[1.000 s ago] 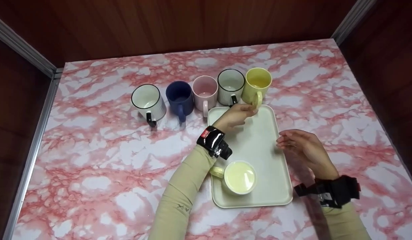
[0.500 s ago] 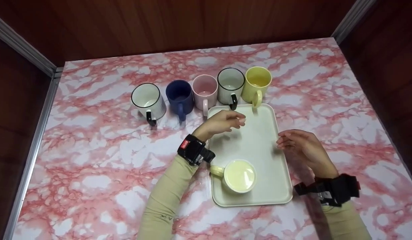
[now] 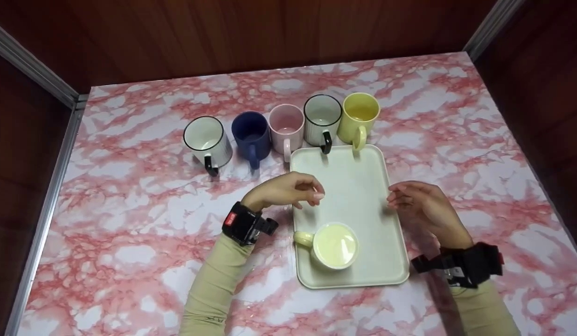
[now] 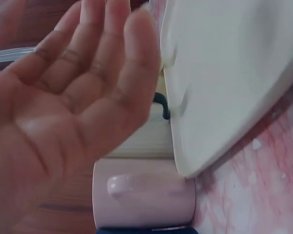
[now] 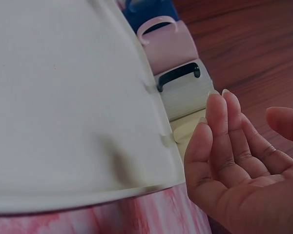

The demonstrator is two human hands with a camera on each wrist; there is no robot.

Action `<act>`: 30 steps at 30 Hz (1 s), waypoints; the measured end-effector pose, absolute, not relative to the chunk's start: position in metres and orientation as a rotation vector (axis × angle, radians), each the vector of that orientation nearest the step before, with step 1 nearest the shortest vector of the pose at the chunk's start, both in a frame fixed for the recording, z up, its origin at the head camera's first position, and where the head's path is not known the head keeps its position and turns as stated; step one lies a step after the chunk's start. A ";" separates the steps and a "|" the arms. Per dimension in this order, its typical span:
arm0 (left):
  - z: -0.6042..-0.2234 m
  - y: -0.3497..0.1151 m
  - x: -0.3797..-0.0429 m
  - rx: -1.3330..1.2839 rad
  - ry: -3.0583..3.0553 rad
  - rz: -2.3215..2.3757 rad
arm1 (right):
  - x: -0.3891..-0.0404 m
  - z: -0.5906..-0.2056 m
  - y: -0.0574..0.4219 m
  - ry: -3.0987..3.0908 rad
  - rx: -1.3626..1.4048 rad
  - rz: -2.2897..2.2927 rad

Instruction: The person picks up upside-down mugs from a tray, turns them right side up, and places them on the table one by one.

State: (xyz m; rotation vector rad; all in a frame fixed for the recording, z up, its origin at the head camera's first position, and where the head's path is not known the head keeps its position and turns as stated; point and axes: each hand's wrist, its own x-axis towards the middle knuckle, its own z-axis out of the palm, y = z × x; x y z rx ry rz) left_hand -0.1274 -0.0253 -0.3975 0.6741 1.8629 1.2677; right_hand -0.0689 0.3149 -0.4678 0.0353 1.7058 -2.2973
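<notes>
My left hand hovers over the left edge of the cream tray, fingers relaxed and holding nothing. Beyond the tray's right edge, my right hand is held loosely with its palm turned inward, also holding nothing. On the near part of the tray sits a pale yellow cup, its handle pointing left. Behind the tray's far edge stand a yellow mug, a white mug with a black rim and handle and a pink mug, side by side with handles toward me.
Left of the pink mug stands a dark blue mug, then another black-rimmed white mug a little apart. The table has a red-and-white marbled top. Dark wooden panels enclose its back and sides.
My left hand has let go of the yellow mug's handle and drawn back toward me and to the left. The right hand and the mugs stay where they were.
</notes>
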 end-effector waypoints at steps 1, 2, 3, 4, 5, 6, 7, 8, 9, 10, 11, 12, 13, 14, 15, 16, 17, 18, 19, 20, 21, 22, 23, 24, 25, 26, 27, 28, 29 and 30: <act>-0.399 -0.028 -0.126 0.698 1.844 1.258 | -0.067 -0.463 0.312 1.700 0.022 -2.301; -0.400 -0.031 -0.124 0.725 1.829 1.247 | -0.066 -0.458 0.310 1.698 0.001 -2.301; -0.402 -0.033 -0.123 0.753 1.812 1.235 | -0.065 -0.455 0.309 1.680 -0.018 -2.310; -0.403 -0.036 -0.122 0.784 1.797 1.222 | -0.064 -0.452 0.307 1.690 -0.025 -2.304; -0.405 -0.037 -0.121 0.819 1.785 1.209 | -0.064 -0.451 0.307 1.675 -0.044 -2.310; -0.407 -0.039 -0.120 0.859 1.777 1.191 | -0.063 -0.450 0.306 1.685 -0.030 -2.303; -0.408 -0.040 -0.119 0.899 1.764 1.179 | -0.064 -0.451 0.307 1.682 -0.021 -2.304; -0.409 -0.041 -0.118 0.935 1.753 1.167 | -0.064 -0.455 0.309 1.684 -0.027 -2.299; -0.409 -0.042 -0.117 0.963 1.738 1.157 | -0.066 -0.458 0.311 1.674 -0.023 -2.304; -0.410 -0.042 -0.117 0.989 1.725 1.147 | -0.067 -0.462 0.314 1.682 -0.009 -2.298; -0.411 -0.043 -0.116 1.010 1.712 1.134 | -0.068 -0.466 0.316 1.674 0.003 -2.303; -0.412 -0.044 -0.115 1.023 1.695 1.120 | -0.069 -0.470 0.319 1.677 0.015 -2.303; -0.412 -0.044 -0.114 1.028 1.680 1.110 | -0.070 -0.475 0.321 1.676 0.026 -2.308; -0.413 -0.044 -0.113 1.031 1.672 1.096 | -0.072 -0.479 0.323 1.672 0.027 -2.314; -0.413 -0.044 -0.112 1.035 1.672 1.078 | -0.073 -0.483 0.325 1.668 0.039 -2.321; -0.414 -0.044 -0.111 1.043 1.679 1.056 | -0.074 -0.486 0.326 1.671 0.049 -2.324; -0.414 -0.043 -0.110 1.055 1.691 1.035 | -0.074 -0.488 0.327 1.673 0.053 -2.329; -0.415 -0.043 -0.109 1.069 1.705 1.015 | -0.075 -0.491 0.328 1.670 0.055 -2.336; -0.415 -0.042 -0.108 1.085 1.722 0.997 | -0.075 -0.492 0.328 1.673 0.057 -2.340; -0.416 -0.042 -0.107 1.099 1.738 0.979 | -0.075 -0.493 0.328 1.673 0.056 -2.344; -0.416 -0.041 -0.106 1.112 1.754 0.963 | -0.075 -0.493 0.328 1.675 0.064 -2.346; -0.417 -0.041 -0.105 1.122 1.765 0.952 | -0.074 -0.493 0.328 1.676 0.066 -2.350; -0.417 -0.041 -0.104 1.129 1.777 0.940 | -0.074 -0.492 0.327 1.679 0.067 -2.351; -0.418 -0.041 -0.103 1.128 1.783 0.932 | -0.074 -0.492 0.327 1.685 0.063 -2.349; -0.419 -0.041 -0.102 1.127 1.789 0.926 | -0.074 -0.491 0.327 1.694 0.062 -2.347; -0.419 -0.041 -0.101 1.122 1.794 0.923 | -0.074 -0.491 0.327 1.698 0.062 -2.346; -0.420 -0.041 -0.099 1.121 1.800 0.919 | -0.074 -0.491 0.327 1.707 0.058 -2.340; -0.420 -0.041 -0.098 1.121 1.802 0.917 | -0.074 -0.491 0.327 1.712 0.055 -2.335; -0.421 -0.041 -0.097 1.122 1.799 0.921 | -0.074 -0.491 0.327 1.713 0.063 -2.333; -0.421 -0.041 -0.096 1.126 1.800 0.926 | -0.074 -0.491 0.328 1.708 0.065 -2.331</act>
